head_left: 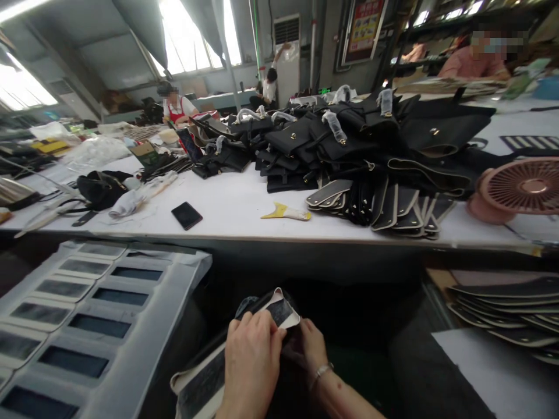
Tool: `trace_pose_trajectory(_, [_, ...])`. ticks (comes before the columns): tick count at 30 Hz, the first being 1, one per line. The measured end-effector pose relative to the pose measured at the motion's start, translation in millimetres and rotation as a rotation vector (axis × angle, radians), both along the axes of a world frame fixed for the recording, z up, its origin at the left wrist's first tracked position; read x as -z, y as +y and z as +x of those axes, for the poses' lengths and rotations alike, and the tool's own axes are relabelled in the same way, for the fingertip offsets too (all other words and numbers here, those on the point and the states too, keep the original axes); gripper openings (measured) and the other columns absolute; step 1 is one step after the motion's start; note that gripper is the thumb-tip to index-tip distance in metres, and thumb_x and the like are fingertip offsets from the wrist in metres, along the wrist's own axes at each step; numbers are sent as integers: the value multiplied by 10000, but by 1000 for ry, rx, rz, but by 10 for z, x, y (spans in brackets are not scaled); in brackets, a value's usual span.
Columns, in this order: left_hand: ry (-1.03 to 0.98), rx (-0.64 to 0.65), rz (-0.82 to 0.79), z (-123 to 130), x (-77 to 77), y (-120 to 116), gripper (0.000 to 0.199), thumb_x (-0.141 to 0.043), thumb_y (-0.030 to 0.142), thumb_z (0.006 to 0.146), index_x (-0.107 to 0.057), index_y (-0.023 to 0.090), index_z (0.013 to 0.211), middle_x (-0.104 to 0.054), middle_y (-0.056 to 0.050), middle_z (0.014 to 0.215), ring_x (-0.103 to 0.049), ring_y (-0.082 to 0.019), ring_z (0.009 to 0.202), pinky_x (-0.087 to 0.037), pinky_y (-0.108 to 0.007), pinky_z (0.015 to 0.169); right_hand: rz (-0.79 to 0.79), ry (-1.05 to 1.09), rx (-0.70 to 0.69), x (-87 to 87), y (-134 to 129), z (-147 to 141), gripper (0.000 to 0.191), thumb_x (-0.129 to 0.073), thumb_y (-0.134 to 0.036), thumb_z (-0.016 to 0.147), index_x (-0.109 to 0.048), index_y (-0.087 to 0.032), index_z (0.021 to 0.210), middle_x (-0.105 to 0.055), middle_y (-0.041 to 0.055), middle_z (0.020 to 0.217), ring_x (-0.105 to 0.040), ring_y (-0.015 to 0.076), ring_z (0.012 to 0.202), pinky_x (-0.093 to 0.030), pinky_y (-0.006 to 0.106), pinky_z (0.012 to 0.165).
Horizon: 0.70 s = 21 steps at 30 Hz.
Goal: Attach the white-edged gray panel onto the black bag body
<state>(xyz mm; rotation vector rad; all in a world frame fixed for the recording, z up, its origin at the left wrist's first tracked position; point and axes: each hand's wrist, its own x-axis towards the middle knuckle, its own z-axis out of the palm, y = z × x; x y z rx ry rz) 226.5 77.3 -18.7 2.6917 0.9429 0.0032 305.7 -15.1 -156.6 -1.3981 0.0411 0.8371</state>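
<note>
A black bag piece (201, 381) with a cream border slants across my lap, below the table's front edge. My left hand (253, 355) is closed over its upper edge, thumb and fingers pinching near the folded corner. On the far side of that corner, my right hand (312, 346), with a bracelet at the wrist, grips the same piece; its fingertips are partly hidden behind the material. The cream corner stands up in a point between the two hands.
On the white table (227, 203) lie a phone (187, 215), a yellow scraper-like tool (286, 212), strap pieces (393, 206) and piled black bags (301, 137). A pink fan (519, 189) stands right. Panels lie on a sheet (152, 326) at left; flaps (510, 308) are stacked right. Several people work beyond.
</note>
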Motion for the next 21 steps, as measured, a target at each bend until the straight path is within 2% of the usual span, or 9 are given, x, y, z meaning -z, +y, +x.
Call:
trace_pose_trajectory(2, [-43, -23, 28, -12, -2, -46, 165, -547, 183, 906, -610, 211, 757, -671, -19, 771, -594, -243, 806, -294, -375, 726, -28, -174, -15, -94, -173, 18, 273, -673, -468, 777, -674, -210, 688, -646, 25, 655, -633, 187, 631, -548, 251, 579])
trace_pose_trajectory(4, [-74, -42, 30, -25, -2, -80, 162, -545, 185, 910, -616, 211, 767, -676, -16, 782, -593, -244, 811, -293, -375, 726, 22, -547, -114, -240, -384, 17, 183, -620, -339, 871, -727, -216, 953, -717, 64, 939, -684, 213, 888, -572, 256, 785])
trace_pose_trajectory(7, [-115, -78, 31, -57, 16, -122, 169, -529, 179, 917, -614, 209, 773, -673, -17, 790, -590, -246, 818, -296, -376, 732, 104, -1255, -298, -448, -591, 2, 422, -512, -110, 908, -603, -225, 1304, -651, 93, 1264, -609, 235, 1181, -527, 320, 992])
trace_pose_trajectory(9, [-148, -95, 31, -94, 46, -148, 178, -512, 180, 925, -610, 208, 780, -668, -20, 797, -586, -246, 824, -301, -378, 742, 84, -1546, -357, -539, -604, -10, 559, -494, -35, 880, -496, -188, 1418, -616, 113, 1332, -548, 253, 1270, -513, 356, 1029])
trace_pose_trajectory(12, [-190, -124, 18, -176, 114, -176, 193, -485, 175, 935, -600, 210, 784, -656, -20, 804, -579, -246, 829, -304, -382, 754, 14, -1770, -385, -599, -503, -37, 644, -495, -39, 873, -366, -125, 1498, -622, 146, 1325, -539, 290, 1282, -559, 398, 975])
trace_pose_trajectory(17, [-267, -160, 5, -327, 242, -201, 195, -477, 175, 944, -574, 203, 777, -636, -32, 809, -569, -247, 829, -304, -392, 773, -136, -1940, -381, -550, -377, -95, 732, -459, -40, 855, -211, -92, 1541, -654, 155, 1274, -613, 313, 1194, -613, 441, 862])
trace_pose_trajectory(19, [-300, -178, 28, -373, 285, -214, 197, -477, 178, 947, -564, 201, 771, -629, -38, 803, -563, -248, 822, -305, -397, 780, -169, -1982, -407, -512, -372, -115, 721, -475, -58, 842, -254, -71, 1528, -640, 163, 1293, -608, 316, 1200, -608, 447, 872])
trace_pose_trajectory(21, [-314, -195, 44, -414, 317, -228, 196, -482, 182, 946, -562, 201, 769, -625, -40, 797, -556, -249, 813, -302, -398, 771, -183, -2009, -427, -482, -365, -139, 655, -504, -85, 833, -382, -60, 1476, -632, 162, 1305, -599, 315, 1210, -592, 451, 900])
